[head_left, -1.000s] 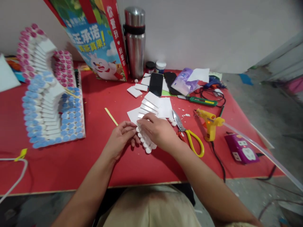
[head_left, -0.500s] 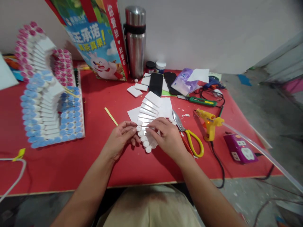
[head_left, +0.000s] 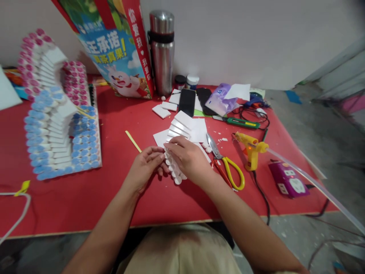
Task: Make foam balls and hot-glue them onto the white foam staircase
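Even soft light, sharp ctr, edges warped

The right hand (head_left: 189, 160) slides back up and left over the white stepped foam-strip piece (head_left: 182, 127), after drawing off to the right half a second ago. It now covers the lower steps and most of the small white round caps (head_left: 177, 178) that showed then.

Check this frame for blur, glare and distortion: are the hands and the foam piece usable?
Head view: the left hand and right hand on the foam piece are sharp, with no motion blur. Head view: wide-angle bending, the front edge of the table bows. Head view: soft even light, weak shadows, mild glare on the flask.
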`<state>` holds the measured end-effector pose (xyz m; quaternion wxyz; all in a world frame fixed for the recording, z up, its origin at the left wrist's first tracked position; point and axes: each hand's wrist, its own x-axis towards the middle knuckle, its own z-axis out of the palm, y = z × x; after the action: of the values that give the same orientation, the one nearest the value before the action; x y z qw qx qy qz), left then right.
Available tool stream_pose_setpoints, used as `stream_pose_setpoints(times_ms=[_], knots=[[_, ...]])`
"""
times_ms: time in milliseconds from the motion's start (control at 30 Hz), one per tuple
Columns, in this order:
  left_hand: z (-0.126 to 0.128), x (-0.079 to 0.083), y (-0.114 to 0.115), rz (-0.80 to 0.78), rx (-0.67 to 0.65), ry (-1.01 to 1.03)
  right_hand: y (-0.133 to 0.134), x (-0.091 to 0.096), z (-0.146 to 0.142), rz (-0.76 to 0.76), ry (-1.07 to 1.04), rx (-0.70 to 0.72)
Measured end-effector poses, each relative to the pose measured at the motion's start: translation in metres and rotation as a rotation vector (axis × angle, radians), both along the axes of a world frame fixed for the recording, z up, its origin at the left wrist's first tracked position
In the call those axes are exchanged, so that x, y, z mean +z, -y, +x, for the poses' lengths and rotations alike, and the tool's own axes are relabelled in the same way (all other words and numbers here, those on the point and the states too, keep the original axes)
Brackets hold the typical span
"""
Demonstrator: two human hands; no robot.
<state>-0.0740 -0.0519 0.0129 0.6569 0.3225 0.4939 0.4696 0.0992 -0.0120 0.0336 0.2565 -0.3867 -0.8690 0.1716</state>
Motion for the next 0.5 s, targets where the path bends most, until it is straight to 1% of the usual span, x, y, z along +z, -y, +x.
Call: stream_pose_setpoints(times_ms=[267, 500], knots=[[0.0001, -0.0016, -0.0008, -0.001, 0.005, 0.006, -0.0023, -0.0091, -0.0012, 0.06, -0.019, 0.026], [0.0001, -0.0041, -0.0017, -0.012, -0.007, 0.006, -0.0034, -0.0028, -0.0016, 0.078, 0.121, 0.067]])
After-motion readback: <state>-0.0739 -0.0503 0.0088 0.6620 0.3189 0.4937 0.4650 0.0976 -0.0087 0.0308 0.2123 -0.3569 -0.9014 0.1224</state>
